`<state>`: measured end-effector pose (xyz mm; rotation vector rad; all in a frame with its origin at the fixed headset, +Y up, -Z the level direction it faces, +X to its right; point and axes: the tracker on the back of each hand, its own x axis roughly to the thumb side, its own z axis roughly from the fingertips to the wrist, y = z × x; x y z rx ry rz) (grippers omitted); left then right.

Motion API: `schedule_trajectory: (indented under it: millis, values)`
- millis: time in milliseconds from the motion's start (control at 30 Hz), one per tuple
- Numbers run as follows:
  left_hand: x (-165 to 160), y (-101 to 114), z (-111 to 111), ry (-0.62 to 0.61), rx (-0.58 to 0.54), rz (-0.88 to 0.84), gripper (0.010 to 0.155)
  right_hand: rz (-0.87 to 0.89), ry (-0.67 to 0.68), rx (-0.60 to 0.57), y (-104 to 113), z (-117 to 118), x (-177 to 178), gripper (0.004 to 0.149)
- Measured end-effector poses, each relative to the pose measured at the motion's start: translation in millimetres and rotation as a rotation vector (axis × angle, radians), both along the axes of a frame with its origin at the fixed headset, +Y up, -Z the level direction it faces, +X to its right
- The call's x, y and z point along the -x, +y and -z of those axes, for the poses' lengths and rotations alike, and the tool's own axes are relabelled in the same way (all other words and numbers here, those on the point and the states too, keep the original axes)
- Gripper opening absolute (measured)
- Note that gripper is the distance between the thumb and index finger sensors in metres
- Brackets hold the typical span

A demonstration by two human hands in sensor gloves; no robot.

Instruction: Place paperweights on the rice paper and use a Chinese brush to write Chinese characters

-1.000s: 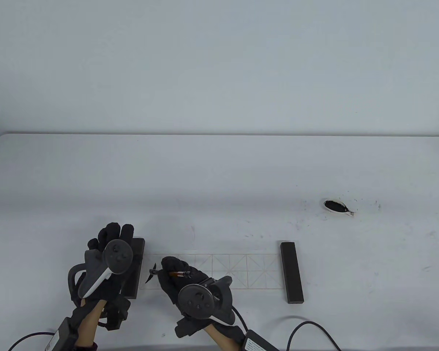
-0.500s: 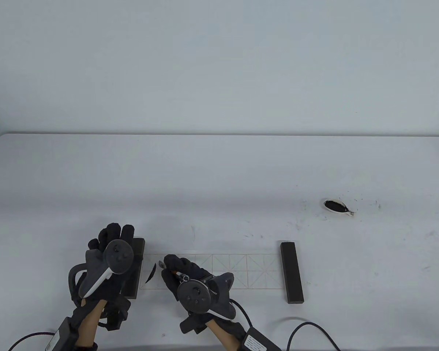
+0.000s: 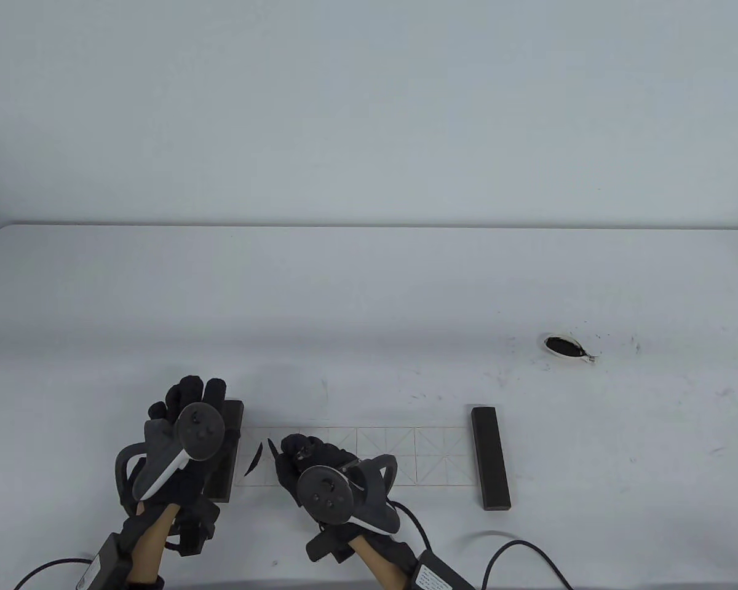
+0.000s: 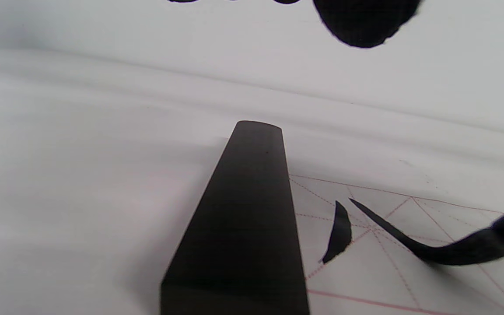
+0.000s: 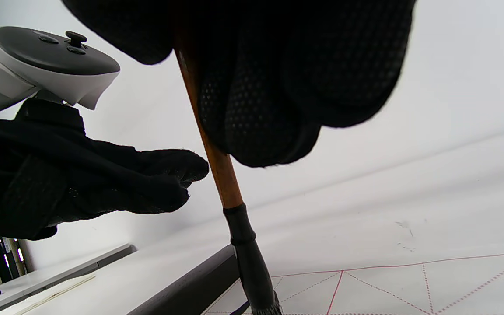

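A strip of rice paper (image 3: 406,456) with a red grid lies near the table's front edge, a dark paperweight (image 3: 491,458) on its right end. My left hand (image 3: 189,394) hangs over the other paperweight (image 3: 232,448) at the left end, fingers loosely extended; contact is hidden. My right hand (image 3: 296,453) grips the brush (image 5: 222,175) by its brown handle. The black bristles (image 4: 409,244) touch the first grid square, just right of a curved ink stroke (image 4: 339,232). In the right wrist view the left hand (image 5: 103,183) hovers above the left paperweight (image 5: 182,288).
A small white ink dish (image 3: 564,347) with black ink sits at the right, ink specks scattered around it. Cables (image 3: 516,553) trail off the front edge behind both wrists. The table (image 3: 369,295) stretches bare to the far wall.
My right hand finished the curved stroke, lifted the brush tip up and to the right, and turned the handle more upright. The left hand has stayed in place.
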<state>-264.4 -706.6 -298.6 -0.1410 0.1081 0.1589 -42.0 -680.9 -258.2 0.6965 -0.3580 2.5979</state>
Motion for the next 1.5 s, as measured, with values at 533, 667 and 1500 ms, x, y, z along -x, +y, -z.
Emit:
schedule_trajectory:
  millis: [533, 667, 1500]
  values:
    - [-1.8, 0.2, 0.0, -0.009, -0.009, 0.011, 0.083, 0.027, -0.032, 0.066, 38.6, 3.3, -56.5, 0.045]
    - [-2.8, -0.5, -0.1, -0.012, -0.008, 0.012, 0.083, 0.089, -0.082, -0.052, 13.1, 6.3, -68.1, 0.044]
    - [-6.0, -2.4, 0.0, -0.025, 0.007, 0.018, 0.083, -0.008, -0.088, -0.008, -7.0, 10.7, -64.9, 0.045]
